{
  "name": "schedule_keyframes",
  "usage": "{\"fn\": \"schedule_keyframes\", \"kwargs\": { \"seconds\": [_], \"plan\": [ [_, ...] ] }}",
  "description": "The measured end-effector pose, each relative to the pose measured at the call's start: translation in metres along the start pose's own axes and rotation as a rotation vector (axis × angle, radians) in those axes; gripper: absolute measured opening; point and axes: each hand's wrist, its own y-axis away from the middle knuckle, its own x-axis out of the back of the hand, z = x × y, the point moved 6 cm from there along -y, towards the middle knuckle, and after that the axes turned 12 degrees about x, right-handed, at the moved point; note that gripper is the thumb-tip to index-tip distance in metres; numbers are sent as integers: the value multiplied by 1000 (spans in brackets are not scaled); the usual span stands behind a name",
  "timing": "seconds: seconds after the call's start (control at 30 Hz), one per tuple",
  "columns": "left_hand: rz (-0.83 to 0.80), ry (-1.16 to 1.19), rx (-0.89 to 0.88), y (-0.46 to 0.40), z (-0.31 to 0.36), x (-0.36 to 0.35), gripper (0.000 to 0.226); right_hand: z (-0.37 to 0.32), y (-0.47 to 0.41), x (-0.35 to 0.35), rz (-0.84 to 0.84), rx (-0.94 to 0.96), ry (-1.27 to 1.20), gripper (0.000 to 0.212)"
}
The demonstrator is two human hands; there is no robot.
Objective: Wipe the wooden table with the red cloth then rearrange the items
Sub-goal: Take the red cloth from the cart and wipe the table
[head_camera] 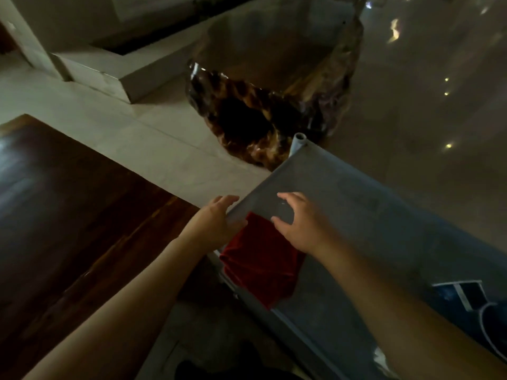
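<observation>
The red cloth [260, 259] lies crumpled on a grey shelf top [356, 209], with one corner hanging over the near edge. My left hand [216, 218] is at the shelf's left edge, fingers apart, and its thumb touches the top of the cloth. My right hand [301, 226] is just beyond the cloth, with its fingers curled around a small dark round object [284, 212] on the shelf. The object is blurred. The dark wooden table [68, 215] fills the left of the view, apart from both hands.
A large glossy burl-wood stump [260, 119] stands on the pale tiled floor [170, 149] beyond the shelf's corner post [299, 141]. A white stepped platform [109, 67] is at the back left. A flat device with a white cable [466, 294] lies on the shelf at right.
</observation>
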Motion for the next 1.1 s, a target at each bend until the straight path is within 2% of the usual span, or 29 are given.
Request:
{"fn": "schedule_keyframes", "kwargs": {
  "seconds": [0.2, 0.33, 0.57, 0.67, 0.77, 0.83, 0.93, 1.03, 1.1],
  "plan": [
    [-135, -171, -22, -41, 8, -55, 62, 50, 27, -27, -69, -178, 92, 56],
    [-138, -193, 3, -53, 8, -75, 62, 67, 38, -44, -112, -248, 96, 56],
    [-39, 20, 196, -63, 9, -74, 57, 80, 40, -60, -138, -343, 96, 59],
    [-65, 88, 276, -62, 7, -72, 40, 84, 36, -64, -158, -369, 120, 62],
    [-126, 209, 389, -57, 4, -73, 21, 86, 30, -68, -192, -369, 125, 52],
    [-164, 204, 368, -51, 7, -72, 18, 88, 29, -68, -223, -344, 139, 40],
    [-221, 187, 226, -39, 18, -64, 12, 87, 29, -57, -200, -311, 131, 28],
    [-195, 262, 140, -15, 17, -40, 9, 71, 20, -46, -184, -184, 75, 15],
    [-174, 330, 89, 4, 13, -22, 10, 53, 13, -40, -166, -145, -64, 22]
  ]
}}
